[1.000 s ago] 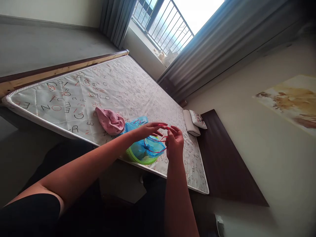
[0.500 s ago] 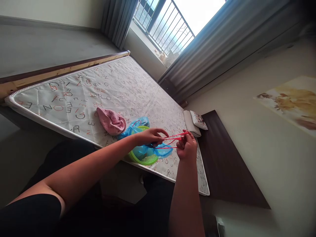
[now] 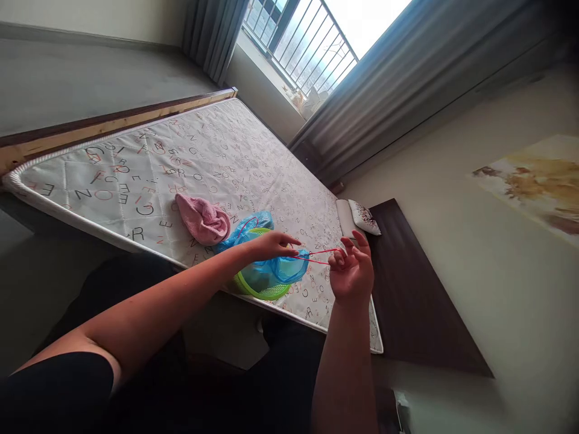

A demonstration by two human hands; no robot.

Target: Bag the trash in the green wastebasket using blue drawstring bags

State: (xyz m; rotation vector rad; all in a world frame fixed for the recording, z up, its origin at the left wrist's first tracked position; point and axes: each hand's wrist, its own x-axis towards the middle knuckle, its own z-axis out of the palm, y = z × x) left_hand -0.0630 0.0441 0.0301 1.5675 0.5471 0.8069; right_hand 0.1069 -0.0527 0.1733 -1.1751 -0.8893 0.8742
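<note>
A green mesh wastebasket [image 3: 266,293] lies on its side at the mattress's near edge, lined with a blue plastic bag [image 3: 289,271]. My left hand [image 3: 274,246] reaches over the basket, thumb and fingers pinched on the bag's gathered top and its red drawstring [image 3: 320,261]. To the right, my right hand [image 3: 351,274] has the drawstring hooked in its curled fingers, while other fingers stick up. The string runs taut between both hands. More of the blue bag bunches out behind my left wrist. Beside it rests a crumpled pink towel [image 3: 203,220].
Beneath everything is a letter-patterned mattress [image 3: 212,157] in a wooden bed frame [image 3: 117,120]. Pillows [image 3: 363,217] lie by the dark headboard [image 3: 420,289] on the right. A grey curtain [image 3: 362,114] hangs beside the railed window [image 3: 312,51].
My right hand has shifted slightly right and raised some fingers. Fewer red strands now span between the hands, and the bag's top is bunched closer to my left fingers.
</note>
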